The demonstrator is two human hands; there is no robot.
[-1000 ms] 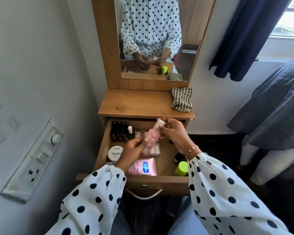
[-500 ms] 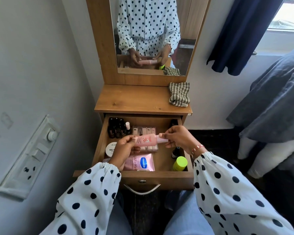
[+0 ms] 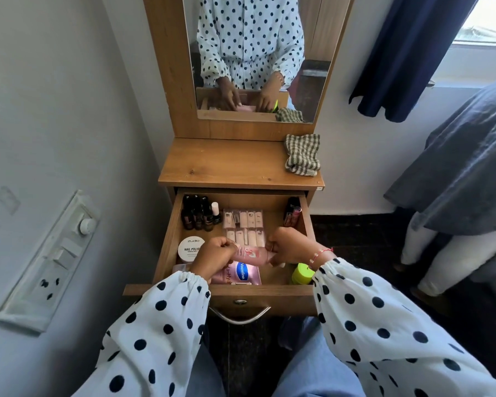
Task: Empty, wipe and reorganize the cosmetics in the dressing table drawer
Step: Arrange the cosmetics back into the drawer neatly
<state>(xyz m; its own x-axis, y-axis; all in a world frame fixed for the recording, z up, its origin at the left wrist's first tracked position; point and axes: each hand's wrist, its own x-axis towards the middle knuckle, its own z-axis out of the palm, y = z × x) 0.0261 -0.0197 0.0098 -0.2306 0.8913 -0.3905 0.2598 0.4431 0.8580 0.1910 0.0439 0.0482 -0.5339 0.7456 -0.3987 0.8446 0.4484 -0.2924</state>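
Down inside the open drawer [image 3: 166, 247], left hand [image 3: 212, 257] and right hand [image 3: 289, 247] pinching opposite ends of a pink tube [image 3: 248, 256], held flat just above the Vaseline pouch [image 3: 239, 272]. Probably laying it down neatly.

A home bedroom is showing here: a wooden dressing table [image 3: 229, 164] is carrying a mirror [image 3: 255, 53], beside a curtained window [image 3: 481, 21].

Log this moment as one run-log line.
both hands hold pink tube | low in open drawer | checked cloth unused on top
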